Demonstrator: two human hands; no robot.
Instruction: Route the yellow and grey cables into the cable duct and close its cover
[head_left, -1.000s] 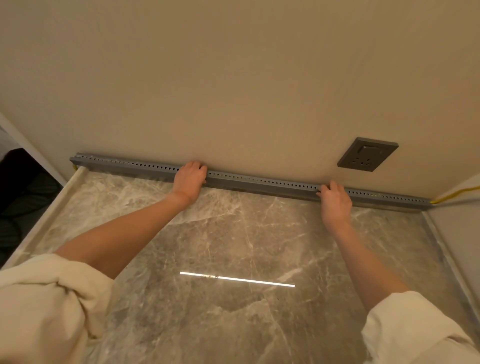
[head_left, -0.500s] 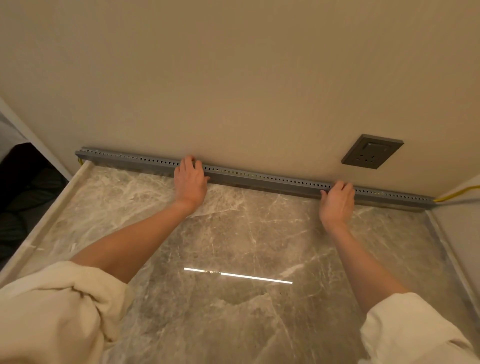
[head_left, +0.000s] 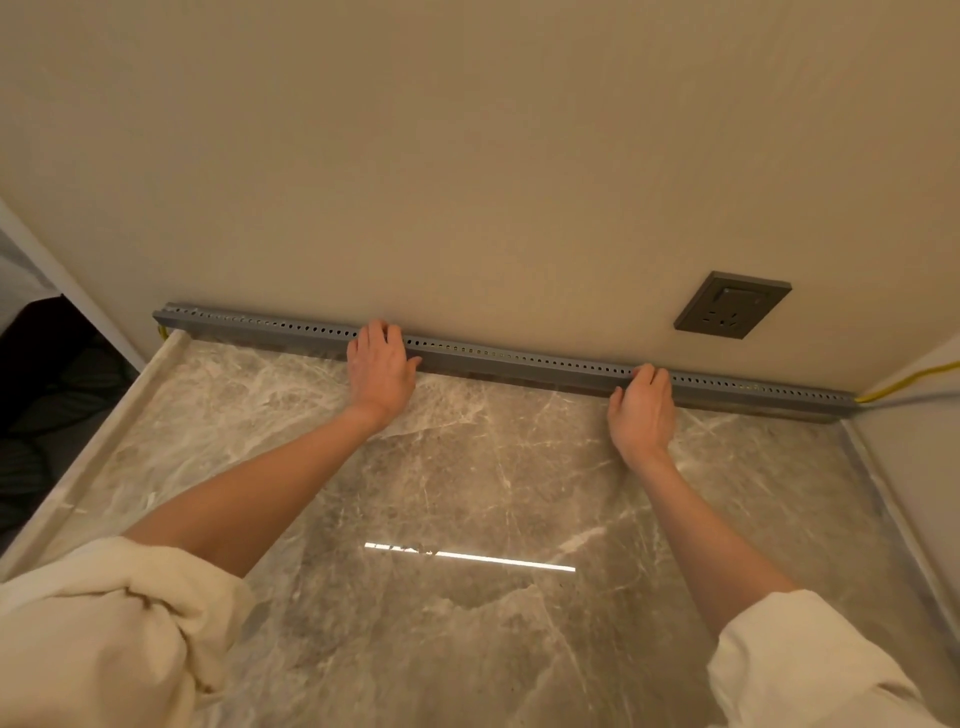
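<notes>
A long grey perforated cable duct (head_left: 519, 358) runs along the foot of the beige wall at the back of the marble counter (head_left: 493, 493). My left hand (head_left: 382, 371) lies over the duct left of its middle, fingers across the top and thumb at the front. My right hand (head_left: 641, 408) has its fingers curled over the duct further right. A yellow cable (head_left: 906, 381) comes out of the duct's right end along the side wall, and a short yellow bit (head_left: 163, 332) shows at the left end. I cannot make out the grey cable for certain.
A dark grey wall socket (head_left: 732, 305) sits above the duct's right part. The counter has a raised lip on the left (head_left: 93, 452) with a dark drop beyond it, and a side wall (head_left: 914, 447) closes the right.
Both hands have flattened and slid slightly back down the duct's front, the left hand most. The view has shifted a little; the duct has stayed in place.
</notes>
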